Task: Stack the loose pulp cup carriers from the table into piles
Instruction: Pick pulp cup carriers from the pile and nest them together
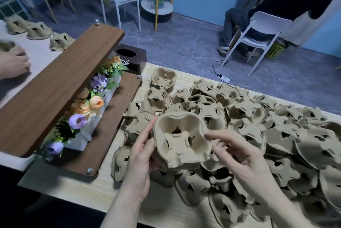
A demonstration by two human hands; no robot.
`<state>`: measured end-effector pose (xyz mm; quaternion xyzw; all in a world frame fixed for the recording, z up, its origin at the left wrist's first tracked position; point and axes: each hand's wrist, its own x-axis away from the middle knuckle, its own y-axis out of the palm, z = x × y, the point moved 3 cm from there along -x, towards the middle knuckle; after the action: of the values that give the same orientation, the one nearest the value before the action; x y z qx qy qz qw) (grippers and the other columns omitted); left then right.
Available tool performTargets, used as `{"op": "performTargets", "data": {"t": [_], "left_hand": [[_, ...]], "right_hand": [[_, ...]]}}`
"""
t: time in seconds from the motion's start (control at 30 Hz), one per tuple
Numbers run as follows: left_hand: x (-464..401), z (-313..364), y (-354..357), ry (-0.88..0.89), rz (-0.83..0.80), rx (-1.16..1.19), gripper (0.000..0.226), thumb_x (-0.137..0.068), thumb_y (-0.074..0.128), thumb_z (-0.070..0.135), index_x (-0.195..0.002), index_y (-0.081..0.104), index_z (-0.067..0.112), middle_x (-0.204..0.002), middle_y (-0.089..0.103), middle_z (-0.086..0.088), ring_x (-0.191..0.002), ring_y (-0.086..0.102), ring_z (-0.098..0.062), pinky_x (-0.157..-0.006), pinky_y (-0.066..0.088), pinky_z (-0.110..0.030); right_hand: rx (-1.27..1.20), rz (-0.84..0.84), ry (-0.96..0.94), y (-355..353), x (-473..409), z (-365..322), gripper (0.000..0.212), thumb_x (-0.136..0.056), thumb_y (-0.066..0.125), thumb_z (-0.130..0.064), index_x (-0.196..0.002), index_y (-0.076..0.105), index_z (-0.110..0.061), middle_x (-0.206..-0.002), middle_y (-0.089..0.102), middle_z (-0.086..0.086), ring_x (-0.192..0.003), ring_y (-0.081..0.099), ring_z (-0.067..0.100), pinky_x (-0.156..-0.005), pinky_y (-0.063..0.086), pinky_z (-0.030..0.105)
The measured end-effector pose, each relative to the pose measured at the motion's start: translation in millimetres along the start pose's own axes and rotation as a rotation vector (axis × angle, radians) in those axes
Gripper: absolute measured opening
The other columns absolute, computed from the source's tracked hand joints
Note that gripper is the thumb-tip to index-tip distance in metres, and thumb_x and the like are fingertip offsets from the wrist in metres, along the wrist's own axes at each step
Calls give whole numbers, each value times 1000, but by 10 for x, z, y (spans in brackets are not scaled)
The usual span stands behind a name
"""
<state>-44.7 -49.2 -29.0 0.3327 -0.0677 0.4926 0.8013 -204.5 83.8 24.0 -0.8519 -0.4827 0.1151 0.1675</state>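
Mid-stacking: my left hand (141, 155) grips a pulp cup carrier (180, 140) cavity-up; right hand (238, 152) spread, touching its 3 o'clock rim. Next: nest it onto matching loose carriers (258, 117).

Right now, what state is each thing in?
Held carrier: raised, hollow side up, tilted.
Left hand: holds its left edge.
Right hand: fingers at its right rim; grip unclear.
Loose carriers: heaped, unstacked.
Two carriers: apart from the heap.
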Motion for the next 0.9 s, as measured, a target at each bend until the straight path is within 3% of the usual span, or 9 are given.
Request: {"op": "performTargets", "data": {"t": [0.13,0.2,0.3,0.4,0.5,0.6,0.67,0.8,0.9], "left_hand": [[-4,-28,-34,-5,-8,-24,34,-71,74,27,-96,76,50,-108,76,9,-88,72,-5,-59,56,-29],[-9,-50,-44,-5,-8,-20,33,-72,64,32,-96,75,52,-110,75,9,-91,72,-7,-70,57,-37],[3,-54,-30,-3,-3,1,36,-72,73,24,-96,75,51,-112,75,9,-96,71,-9,-74,55,-37],[29,-42,-45,-7,6,39,31,-76,62,30,-98,77,46,-111,75,9,-97,70,-9,-75,52,-36],[39,-34,-78,-7,-20,25,37,-81,64,38,-118,70,40,-120,71,9,-109,68,-11,-80,52,-38],[60,-11,-82,-14,-82,-2,43,-88,50,55,-127,63,43,-128,67,13,-120,62,-11,-83,51,-38],[56,7,-115,3,-115,-28,49,-85,56,60,-131,60,43,-131,65,11,-122,61,-12,-87,52,-41],[-26,48,-267,55,-123,-19,74,-67,75,36,-138,55,36,-133,65,3,-121,63,-20,-84,57,-34],[-88,140,-353,107,-44,59,67,-68,71,19,-134,60,27,-122,71,2,-102,71,-12,-68,58,-23]], "right_hand": [[-112,19,202,35,-53,63,57,-68,63,-73,-117,64,-45,-118,68,-13,-96,65,9,-78,51,20],[-126,-72,284,82,-89,93,58,-68,60,-69,-122,60,-51,-120,67,-16,-101,65,6,-78,50,23],[-217,-171,350,161,-134,101,55,-67,63,-64,-122,60,-53,-103,70,-10,-73,56,12,-68,46,29],[-261,-156,386,194,-166,116,54,-68,68,-57,-121,63,-47,-87,65,-1,-60,45,18,-64,41,29],[-309,-127,425,237,-193,145,44,-79,77,-42,-120,63,-40,-83,64,2,-55,46,17,-63,39,31],[-328,-112,454,288,-228,180,46,-76,69,-36,-122,63,-35,-69,59,0,-52,47,15,-62,32,33],[-322,-139,444,319,-269,160,42,-77,71,-36,-118,66,-36,-64,56,1,-50,48,14,-59,28,30],[-291,-235,416,368,-411,18,33,-84,69,-20,-115,66,-31,-73,61,6,-47,49,9,-46,36,16],[-195,-358,352,392,-696,-59,36,-84,64,-19,-120,64,-23,-83,73,-7,-60,59,4,-54,46,17]]}}
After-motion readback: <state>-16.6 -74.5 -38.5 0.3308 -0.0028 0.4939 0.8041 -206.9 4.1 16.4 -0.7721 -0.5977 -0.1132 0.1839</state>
